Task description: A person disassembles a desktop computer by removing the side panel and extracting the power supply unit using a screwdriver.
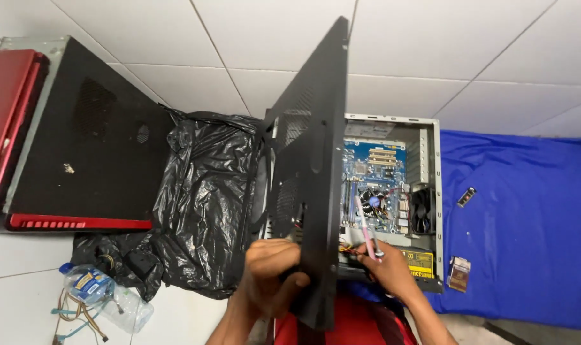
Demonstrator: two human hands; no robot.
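Note:
My left hand (272, 275) grips the near edge of a black perforated computer side panel (309, 147) and holds it upright, tilted on its edge over the open case. The open computer case (438, 191) lies on its side, showing a blue motherboard (383, 167) with a cooler fan. My right hand (389, 267) rests at the case's near edge and holds a thin pink-and-white syringe-like tube (366, 229) that points into the case. The panel hides the left part of the case.
A crumpled black plastic bag (204, 204) lies left of the case. Another black-and-red computer case (86, 140) lies at far left. A crushed plastic bottle (105, 295) and wires lie on the white tiled floor. A blue cloth (527, 217) holds small parts at right.

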